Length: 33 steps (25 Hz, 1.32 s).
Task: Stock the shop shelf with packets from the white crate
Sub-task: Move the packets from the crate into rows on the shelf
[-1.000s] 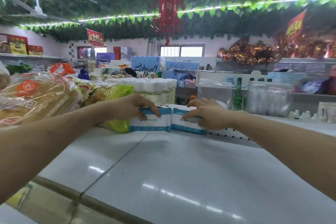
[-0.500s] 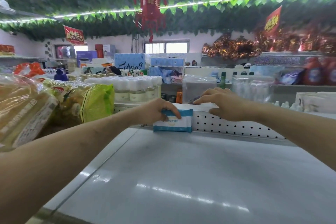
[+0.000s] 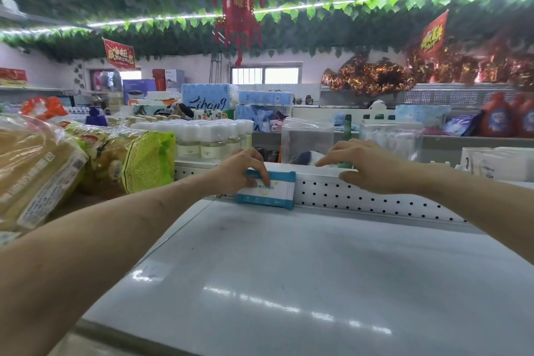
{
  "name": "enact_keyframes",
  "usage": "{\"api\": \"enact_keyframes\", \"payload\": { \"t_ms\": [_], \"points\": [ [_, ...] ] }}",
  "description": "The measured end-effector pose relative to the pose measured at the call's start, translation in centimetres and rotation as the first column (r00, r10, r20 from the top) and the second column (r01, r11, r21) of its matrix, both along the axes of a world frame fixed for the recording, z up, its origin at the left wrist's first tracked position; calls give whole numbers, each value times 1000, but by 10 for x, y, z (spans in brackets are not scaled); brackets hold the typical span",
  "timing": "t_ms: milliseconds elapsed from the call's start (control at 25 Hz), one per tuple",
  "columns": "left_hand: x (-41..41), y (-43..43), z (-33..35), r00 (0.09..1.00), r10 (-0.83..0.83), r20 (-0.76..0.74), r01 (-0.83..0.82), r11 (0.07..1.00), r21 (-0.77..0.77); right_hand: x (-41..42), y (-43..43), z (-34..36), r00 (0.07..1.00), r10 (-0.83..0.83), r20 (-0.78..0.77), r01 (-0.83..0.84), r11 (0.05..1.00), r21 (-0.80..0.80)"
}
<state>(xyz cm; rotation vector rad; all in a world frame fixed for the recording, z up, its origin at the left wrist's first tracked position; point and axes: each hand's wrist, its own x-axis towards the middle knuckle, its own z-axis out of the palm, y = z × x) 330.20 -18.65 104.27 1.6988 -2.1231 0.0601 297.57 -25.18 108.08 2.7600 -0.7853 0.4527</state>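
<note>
While our left hand grips the packet at the backboard, right hand loose atop, we'd seat it flush.

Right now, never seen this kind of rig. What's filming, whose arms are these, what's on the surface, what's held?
There is no machine here. A person wears one wide-angle camera on the head, looking forward and down, so the two bare arms reaching in are their own. This head view is the only view.

The left hand grips a blue-and-white packet, with its fingers curled over the top. The packet stands on edge on the white shelf, against the perforated back panel.

The right hand rests with relaxed fingers on top of that panel and holds nothing that I can see.

At the left lie large clear bags of yellowish goods. Behind the panel stand white-capped bottles. The white crate is not in view.
</note>
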Motion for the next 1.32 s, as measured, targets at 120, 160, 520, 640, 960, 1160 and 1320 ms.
{"api": "enact_keyframes", "payload": {
  "t_ms": [120,160,520,640,960,1160,1320],
  "points": [
    [-2,8,1,1000,26,-6,-26,1000,-9,-3,7,0,999,14,-32,-13,1000,25],
    [-3,15,3,999,34,2,-34,999,-24,-3,10,2,999,21,-39,-20,999,30],
    [19,202,24,940,326,-98,-328,945,-4,92,82,11,908,418,-25,-412,903,125],
    [35,300,23,861,503,-71,-505,863,-5,155,141,9,811,584,-20,-576,805,144],
    [42,578,-43,621,781,66,-774,597,213,263,376,-45,447,868,-217,-815,495,301],
    [15,705,-184,532,830,166,-775,399,490,289,489,-146,311,881,-358,-753,458,473],
    [-26,771,-292,470,876,105,-698,297,651,294,546,-275,257,895,-365,-646,440,624]
  ]
}}
